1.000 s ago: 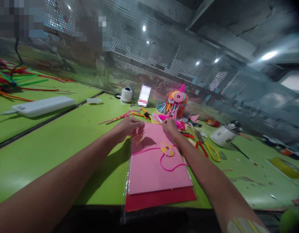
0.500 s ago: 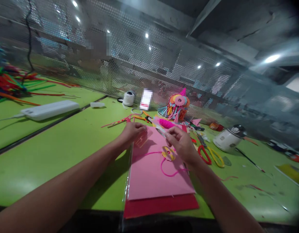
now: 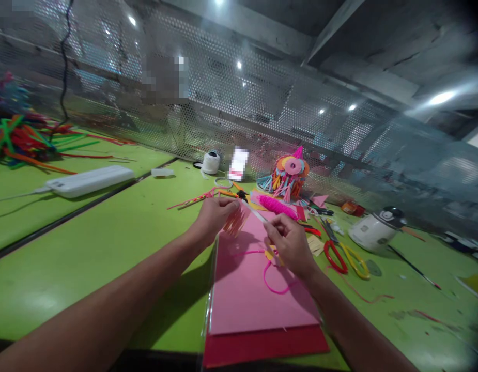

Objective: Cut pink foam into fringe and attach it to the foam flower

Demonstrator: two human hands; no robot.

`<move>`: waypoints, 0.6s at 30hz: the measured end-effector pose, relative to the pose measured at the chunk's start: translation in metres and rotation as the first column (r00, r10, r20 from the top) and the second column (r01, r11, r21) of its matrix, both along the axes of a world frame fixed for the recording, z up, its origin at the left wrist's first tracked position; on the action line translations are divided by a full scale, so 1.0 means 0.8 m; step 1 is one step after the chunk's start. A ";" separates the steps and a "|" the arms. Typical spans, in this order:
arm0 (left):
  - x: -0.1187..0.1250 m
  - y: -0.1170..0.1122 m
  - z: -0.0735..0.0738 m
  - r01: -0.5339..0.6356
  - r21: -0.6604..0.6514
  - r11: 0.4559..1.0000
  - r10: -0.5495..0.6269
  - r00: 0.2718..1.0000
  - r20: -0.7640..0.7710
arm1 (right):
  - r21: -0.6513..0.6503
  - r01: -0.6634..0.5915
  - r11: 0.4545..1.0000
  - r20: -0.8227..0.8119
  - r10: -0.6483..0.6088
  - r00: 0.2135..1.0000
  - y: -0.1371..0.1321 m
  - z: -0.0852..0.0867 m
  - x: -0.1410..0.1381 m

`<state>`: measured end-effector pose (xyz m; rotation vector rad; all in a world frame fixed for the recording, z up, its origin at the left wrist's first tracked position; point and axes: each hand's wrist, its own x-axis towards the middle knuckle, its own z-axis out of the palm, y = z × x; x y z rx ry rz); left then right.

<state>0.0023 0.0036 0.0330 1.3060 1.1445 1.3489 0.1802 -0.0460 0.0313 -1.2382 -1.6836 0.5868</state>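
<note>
My left hand (image 3: 214, 217) is closed on a small pink fringed paper piece (image 3: 235, 222), held just above the far end of a pink paper sheet (image 3: 254, 289). My right hand (image 3: 290, 244) pinches a thin pale stick (image 3: 258, 213) that points toward the fringed piece. Under my right hand lies a yellow paper flower with a looping pink cord (image 3: 275, 281). The pink sheet rests on a red sheet (image 3: 262, 346) inside a clear sleeve on the green table (image 3: 107, 243).
Red-and-yellow-handled scissors (image 3: 347, 258), a white glue pot (image 3: 374, 232), a colourful fringed paper ornament (image 3: 287, 173), a pink fringed roll (image 3: 277, 205) and a white tape roll (image 3: 211, 162) lie beyond. A white power strip (image 3: 87, 181) and coloured pipe cleaners (image 3: 21, 139) sit left. Perforated metal mesh backs the table.
My right hand has drawn back from the far clutter to over the yellow flower, holding the stick. My left hand has lifted the fringed piece slightly. The view shifted upward and right.
</note>
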 end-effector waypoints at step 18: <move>0.005 -0.008 0.004 0.116 -0.048 0.992 -0.110 0.988 0.108 | 0.030 0.012 0.999 0.094 -0.015 0.995 -0.001 0.000 -0.006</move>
